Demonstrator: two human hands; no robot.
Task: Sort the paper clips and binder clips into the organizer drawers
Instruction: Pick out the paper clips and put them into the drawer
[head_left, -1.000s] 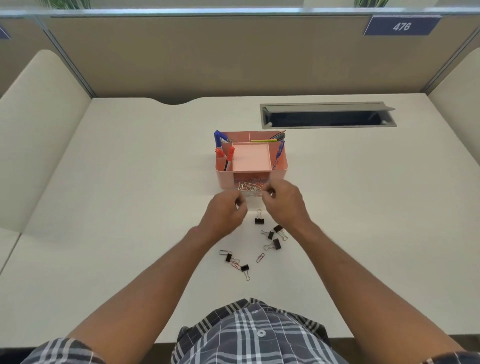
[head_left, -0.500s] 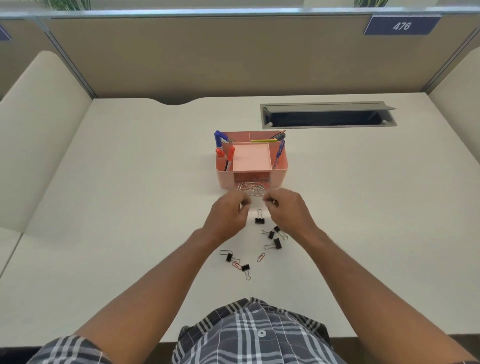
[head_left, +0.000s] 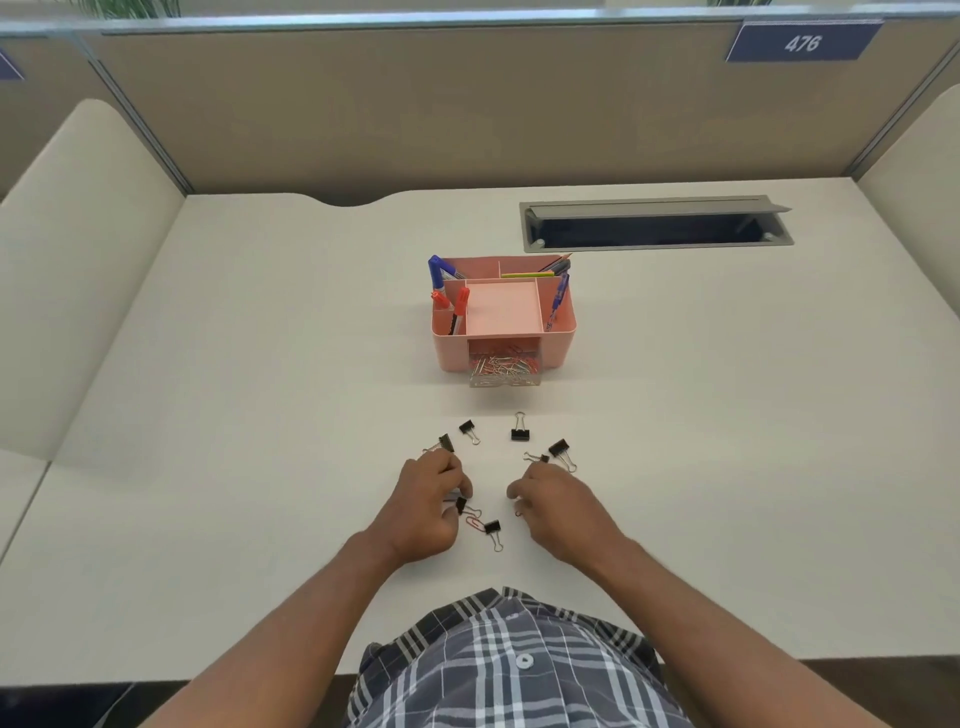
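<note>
Pink organizer (head_left: 563, 332) at mid-desk, clear drawer (head_left: 504, 378) pulled out at its front and heaped with paper clips (head_left: 501, 366). Pens (head_left: 460, 306) upright in the side slots.

Half a second ago: both hands up at the drawer mouth, fingertips together over the heap. Now: drawn back toward the body and lowered onto the desk (head_left: 260, 415), well apart from the drawer, among the loose clips.

Left hand (head_left: 426, 512): fingers curled down, tips touching or just beside a small binder clip (head_left: 461, 504). Cannot tell whether pinched or only touched. Red paper clip (head_left: 472, 521) just beside it, another binder clip (head_left: 492, 527) next to that.

Right hand (head_left: 558, 506): fingers curled, thumb and forefinger closing toward a small reddish clip (head_left: 518, 513) on the desk. Contact too small to judge; grip not readable.

Farther out, untouched: binder clips (head_left: 518, 432) in a loose arc between hands and drawer.

Meaning for the task, as a judgement: one drop into the drawer finished, next pickup begun. Paper clips mostly sorted, only a couple left on the desk. Binder clips apparently all unsorted, no second drawer seen open for them. Well short of done.
</note>
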